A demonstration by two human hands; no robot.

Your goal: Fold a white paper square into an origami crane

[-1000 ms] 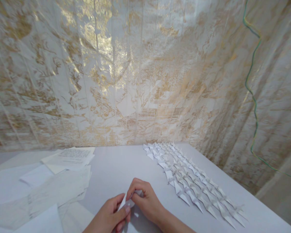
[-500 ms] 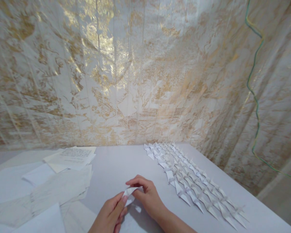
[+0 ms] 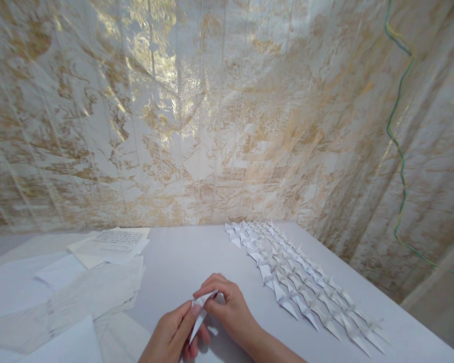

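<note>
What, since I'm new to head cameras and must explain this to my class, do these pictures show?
There is no machine here: these are a person's own bare hands. Every picture comes from one camera worn on the head, looking forward and down.

The left hand and right hand together hold a small piece of folded white paper above a pale table. On the table's left lie loose, overlapping sheets, one showing lines of text. On the right, many small, pointed white shapes sit in slanting rows. Behind hangs a gold-patterned covering, with a thin green-yellow cord at right.
</note>
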